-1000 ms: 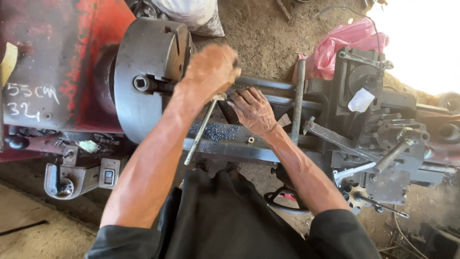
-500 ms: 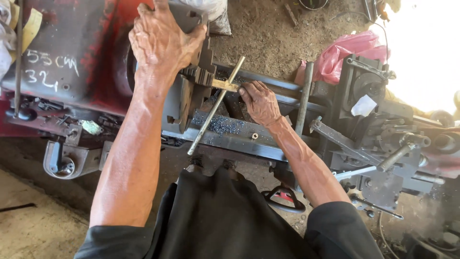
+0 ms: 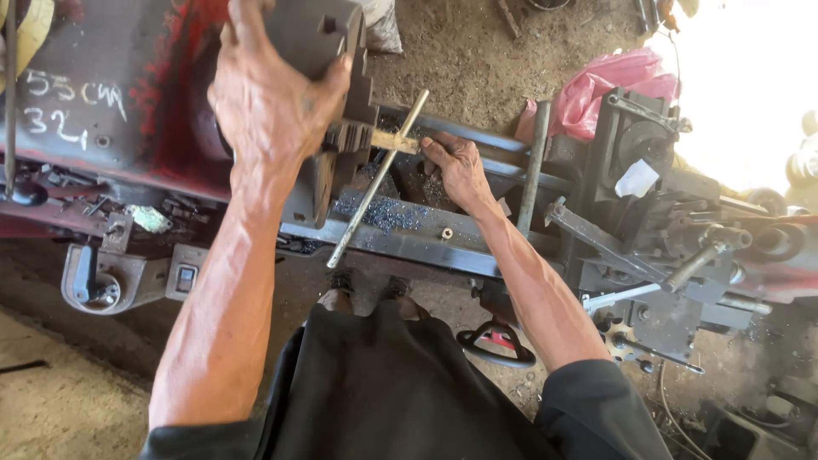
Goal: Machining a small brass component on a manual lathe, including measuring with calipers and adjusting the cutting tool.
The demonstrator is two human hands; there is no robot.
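Head view, left hand point(image 3: 268, 102): clamped over the grey round steel lathe chuck point(image 3: 328, 51), at 11 o'clock.
Head view, right hand point(image 3: 456, 166): closed on a short brass-coloured bar point(image 3: 394, 140) by the chuck's stepped teeth.
Thin steel rod point(image 3: 375, 183): slanting across the lathe bed point(image 3: 409, 234), centre.

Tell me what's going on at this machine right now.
A person stands at an old lathe. The left hand grips the rim of the grey chuck, while the right hand rests by a short bar at the chuck's jaws. A long metal rod leans across the bed, over dark metal chips.
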